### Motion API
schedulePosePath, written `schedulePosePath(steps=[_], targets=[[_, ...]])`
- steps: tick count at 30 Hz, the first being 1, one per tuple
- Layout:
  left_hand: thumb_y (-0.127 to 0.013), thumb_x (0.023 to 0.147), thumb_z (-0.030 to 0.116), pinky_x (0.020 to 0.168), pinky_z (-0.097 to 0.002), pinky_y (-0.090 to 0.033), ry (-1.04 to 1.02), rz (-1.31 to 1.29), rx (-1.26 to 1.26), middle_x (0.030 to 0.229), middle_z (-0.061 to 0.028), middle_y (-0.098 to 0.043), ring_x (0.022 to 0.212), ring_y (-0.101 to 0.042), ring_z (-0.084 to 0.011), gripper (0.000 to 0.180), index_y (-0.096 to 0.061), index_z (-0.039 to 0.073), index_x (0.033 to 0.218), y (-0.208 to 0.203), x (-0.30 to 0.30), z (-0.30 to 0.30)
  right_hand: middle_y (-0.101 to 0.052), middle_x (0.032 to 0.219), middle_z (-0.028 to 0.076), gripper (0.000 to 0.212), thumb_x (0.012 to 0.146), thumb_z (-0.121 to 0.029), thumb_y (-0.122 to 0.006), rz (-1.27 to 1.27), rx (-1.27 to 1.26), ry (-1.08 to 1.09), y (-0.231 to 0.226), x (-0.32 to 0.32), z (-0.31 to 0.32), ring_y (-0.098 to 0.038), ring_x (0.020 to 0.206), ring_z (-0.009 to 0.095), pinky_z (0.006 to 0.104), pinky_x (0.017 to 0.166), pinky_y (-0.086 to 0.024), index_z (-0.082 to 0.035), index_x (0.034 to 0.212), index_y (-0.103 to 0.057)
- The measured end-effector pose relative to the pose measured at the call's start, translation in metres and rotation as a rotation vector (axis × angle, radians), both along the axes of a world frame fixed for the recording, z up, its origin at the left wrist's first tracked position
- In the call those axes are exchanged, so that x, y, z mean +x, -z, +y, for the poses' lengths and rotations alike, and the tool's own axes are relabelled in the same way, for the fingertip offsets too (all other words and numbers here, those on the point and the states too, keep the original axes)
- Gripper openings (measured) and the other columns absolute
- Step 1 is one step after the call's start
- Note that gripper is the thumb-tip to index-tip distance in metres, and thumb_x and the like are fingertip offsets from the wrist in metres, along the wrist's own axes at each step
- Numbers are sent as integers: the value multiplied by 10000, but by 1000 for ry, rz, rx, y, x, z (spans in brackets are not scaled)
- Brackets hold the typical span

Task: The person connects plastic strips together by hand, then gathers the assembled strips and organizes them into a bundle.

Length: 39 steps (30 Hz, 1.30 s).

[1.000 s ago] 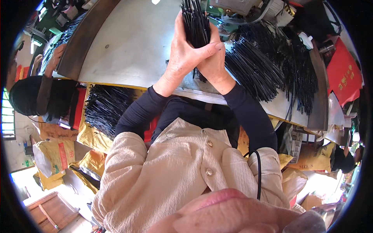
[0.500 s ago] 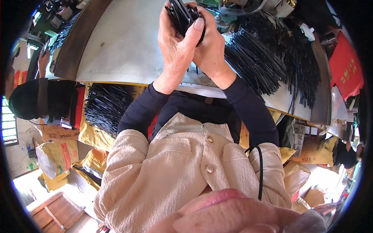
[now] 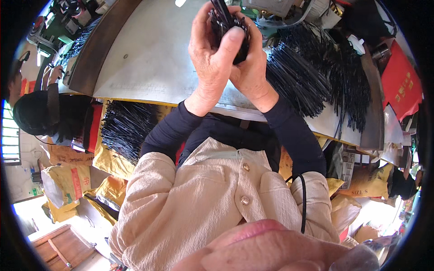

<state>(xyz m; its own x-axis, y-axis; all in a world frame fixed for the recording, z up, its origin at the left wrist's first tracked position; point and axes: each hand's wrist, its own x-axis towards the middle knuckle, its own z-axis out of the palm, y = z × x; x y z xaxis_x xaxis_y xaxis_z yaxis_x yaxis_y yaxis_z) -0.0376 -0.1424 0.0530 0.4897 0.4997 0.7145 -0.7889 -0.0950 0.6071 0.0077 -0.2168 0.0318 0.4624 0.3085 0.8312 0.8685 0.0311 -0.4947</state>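
Both hands are cupped around a bundle of thin black rods (image 3: 222, 16) above the far middle of the table. Against the bundle's near side, my left hand (image 3: 209, 63) lies with its thumb pressed over the rods. My right hand (image 3: 251, 67) wraps the bundle from the other side, its fingers partly hidden behind it. Some rods stick up past my fingers. To the right, a large heap of similar black rods (image 3: 298, 79) lies on the pale tabletop (image 3: 144, 58). More thin black strands (image 3: 350, 86) droop over the table's right side.
A machine (image 3: 269, 7) stands at the far edge. Below the table's left front, black rods (image 3: 129, 128) fill a yellow-lined container. Yellow sacks (image 3: 68, 185) sit lower left. A red sheet (image 3: 400, 83) hangs at right. Another person (image 3: 49, 113) works at far left.
My hands have shifted slightly right and down in the picture, still around the bundle. The rods in them have turned, with some now standing higher. The whole view has shifted a little.
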Motion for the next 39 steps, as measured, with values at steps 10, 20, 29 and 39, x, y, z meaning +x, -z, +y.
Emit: schedulePosePath(steps=[10, 20, 29, 39], targets=[[-711, 765, 164, 778, -246, -465, -17, 493, 17, 1010, -59, -631, 879, -576, -108, 364, -611, -17, 1064, 17, 4, 0, -633, 977, 188, 798, 700, -307, -720, 152, -80, 19, 22, 5, -9, -628, 848, 380, 401, 699, -516, -144, 1346, -281], [-642, 815, 92, 765, -239, -460, 28, 301, -230, 983, -35, -634, 840, -570, -91, 261, -614, -16, 1051, 21, -3, -5, -633, 975, 177, 765, 695, -320, -691, 229, -447, 50, 5, -4, -17, -623, 837, 373, 421, 690, -505, -152, 1337, -311], [-638, 833, 172, 871, -285, -458, 89, 396, -46, 1161, -115, -589, 1006, -577, -166, 366, -539, -15, 1133, 18, -15, 0, -638, 889, 202, 722, 700, -242, -701, 198, -235, -22, 13, -9, -12, -637, 788, 374, 404, 684, -520, -118, 1311, -338], [-342, 944, 97, 933, -334, -374, -599, 257, 810, 1080, -137, -607, 1048, -550, -221, 293, -591, -39, 1019, -24, -23, 39, -625, 781, 186, 568, 686, -188, -630, 137, -479, 67, -3, -14, -18, -614, 714, 378, 457, 626, -487, -61, 1198, -419]])
